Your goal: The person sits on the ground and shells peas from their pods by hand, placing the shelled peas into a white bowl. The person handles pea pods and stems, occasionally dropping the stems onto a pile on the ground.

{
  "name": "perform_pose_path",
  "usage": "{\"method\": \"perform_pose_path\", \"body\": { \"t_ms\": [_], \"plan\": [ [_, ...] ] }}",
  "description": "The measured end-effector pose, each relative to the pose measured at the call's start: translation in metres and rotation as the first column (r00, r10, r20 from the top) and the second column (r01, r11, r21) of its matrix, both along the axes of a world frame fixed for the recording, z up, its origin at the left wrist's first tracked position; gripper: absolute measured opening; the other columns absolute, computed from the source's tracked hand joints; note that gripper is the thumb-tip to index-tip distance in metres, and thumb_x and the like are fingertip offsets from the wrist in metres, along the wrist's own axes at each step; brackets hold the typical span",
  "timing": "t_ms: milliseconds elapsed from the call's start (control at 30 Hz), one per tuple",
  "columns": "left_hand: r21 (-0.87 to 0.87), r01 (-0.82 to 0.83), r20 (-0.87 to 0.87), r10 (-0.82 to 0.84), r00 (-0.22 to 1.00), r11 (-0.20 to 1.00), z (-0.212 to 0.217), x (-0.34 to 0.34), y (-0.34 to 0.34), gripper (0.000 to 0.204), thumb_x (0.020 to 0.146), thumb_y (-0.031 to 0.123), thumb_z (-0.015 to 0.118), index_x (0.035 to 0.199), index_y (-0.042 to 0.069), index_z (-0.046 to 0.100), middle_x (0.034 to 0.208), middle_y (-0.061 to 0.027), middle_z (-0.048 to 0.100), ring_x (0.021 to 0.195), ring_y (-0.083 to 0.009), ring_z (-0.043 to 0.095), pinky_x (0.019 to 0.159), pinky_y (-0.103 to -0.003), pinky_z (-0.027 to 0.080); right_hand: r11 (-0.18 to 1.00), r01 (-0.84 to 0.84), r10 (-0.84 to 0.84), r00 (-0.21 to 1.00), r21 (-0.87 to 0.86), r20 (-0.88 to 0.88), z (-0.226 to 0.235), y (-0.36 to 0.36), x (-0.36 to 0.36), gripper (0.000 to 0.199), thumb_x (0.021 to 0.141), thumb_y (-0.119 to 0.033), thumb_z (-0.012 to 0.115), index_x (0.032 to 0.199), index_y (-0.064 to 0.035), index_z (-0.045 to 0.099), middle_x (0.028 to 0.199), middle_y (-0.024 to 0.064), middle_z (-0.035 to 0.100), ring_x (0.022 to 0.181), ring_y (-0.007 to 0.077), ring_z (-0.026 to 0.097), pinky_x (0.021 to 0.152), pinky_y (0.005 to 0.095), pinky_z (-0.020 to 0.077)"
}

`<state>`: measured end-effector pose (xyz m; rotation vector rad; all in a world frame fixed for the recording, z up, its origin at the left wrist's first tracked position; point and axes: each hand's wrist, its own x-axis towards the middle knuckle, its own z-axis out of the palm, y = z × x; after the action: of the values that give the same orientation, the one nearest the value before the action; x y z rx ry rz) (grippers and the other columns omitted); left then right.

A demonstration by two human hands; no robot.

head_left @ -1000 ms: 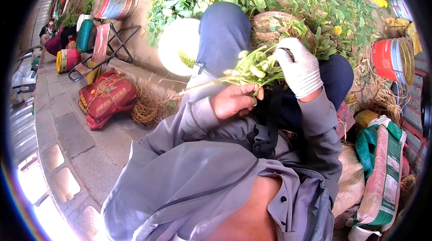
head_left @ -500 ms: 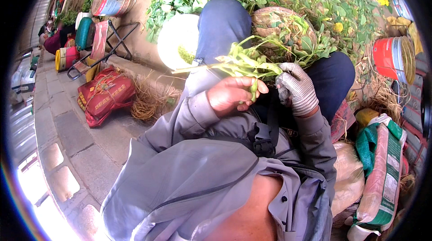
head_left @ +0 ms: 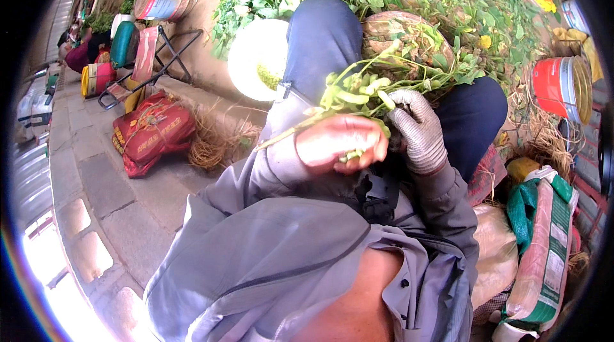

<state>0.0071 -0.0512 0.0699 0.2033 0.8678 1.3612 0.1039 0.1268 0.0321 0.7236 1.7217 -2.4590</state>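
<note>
The bare left hand (head_left: 342, 144) is holding its grip together around a few green pods (head_left: 354, 154), though blur is making it hard to tell exactly how the fingers are touching them. The gloved right hand (head_left: 419, 132) is clamping its grip on 1 leafy stem (head_left: 288, 133), which is stretching across the lap just above the left hand. Many pods are hanging on that stem, so its stripping looks only partly done. A small batch of pods (head_left: 267, 78) is lying inside the white bucket (head_left: 246, 61) beside the left knee (head_left: 325, 38), while a far larger heap of plants (head_left: 441, 0) is spreading beyond; more work seems to be remaining than finished.
</note>
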Motion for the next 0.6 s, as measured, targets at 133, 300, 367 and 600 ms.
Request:
{"method": "perform_pose_path", "body": {
  "t_ms": [133, 300, 367, 600],
  "plan": [
    [-0.263, -0.263, -0.12, 0.239, 0.964, 0.928, -0.008, 0.01, 0.009, 0.03, 0.098, 0.036, 0.051, 0.092, 0.008, 0.06, 0.07, 0.0027, 0.051, 0.054, -0.0045, 0.04, 0.044, -0.019, 0.028, 0.999, -0.027, 0.027, 1.0, 0.04, -0.01, 0.008, -0.006, 0.002, 0.016, 0.092, -0.005, 0.055, 0.108, -0.0036, 0.057, 0.072, 0.0009, 0.056, 0.053, 0.0044, 0.045, 0.046, 0.0198, 0.0352],
    [-0.312, -0.313, -0.03, 0.32, 0.947, 0.897, -0.014, 0.008, 0.014, 0.022, 0.095, 0.031, 0.058, 0.093, 0.009, 0.059, 0.073, 0.0032, 0.05, 0.056, -0.0051, 0.042, 0.044, -0.019, 0.029, 0.851, 0.014, 0.105, 0.975, 0.525, -0.195, -0.005, -0.012, 0.008, 0.023, 0.089, -0.006, 0.06, 0.111, -0.0028, 0.055, 0.089, 0.0112, 0.066, 0.075, 0.0165, 0.065, 0.067, 0.0298, 0.0527],
    [-0.3, -0.337, 0.044, 0.366, 0.93, 0.892, -0.022, 0.01, 0.013, 0.019, 0.094, 0.028, 0.06, 0.093, 0.009, 0.058, 0.074, 0.0034, 0.051, 0.057, -0.005, 0.043, 0.044, -0.019, 0.029, 0.757, -0.035, 0.171, 0.974, 0.653, -0.146, 0.002, -0.016, 0.008, 0.027, 0.088, -0.01, 0.062, 0.113, -0.0045, 0.055, 0.092, 0.0174, 0.066, 0.082, 0.028, 0.069, 0.074, 0.0347, 0.054],
    [-0.337, -0.342, 0.154, 0.409, 0.899, 0.877, -0.025, 0.009, 0.015, 0.013, 0.092, 0.021, 0.063, 0.099, 0.011, 0.059, 0.078, 0.0057, 0.052, 0.064, -0.0037, 0.045, 0.051, -0.018, 0.033, 0.804, -0.006, 0.119, 0.981, 0.595, -0.151, -0.016, -0.027, 0.017, 0.028, 0.087, -0.012, 0.061, 0.112, -0.0039, 0.052, 0.09, 0.0152, 0.065, 0.079, 0.0251, 0.067, 0.07, 0.035, 0.0526]
  ]
}}
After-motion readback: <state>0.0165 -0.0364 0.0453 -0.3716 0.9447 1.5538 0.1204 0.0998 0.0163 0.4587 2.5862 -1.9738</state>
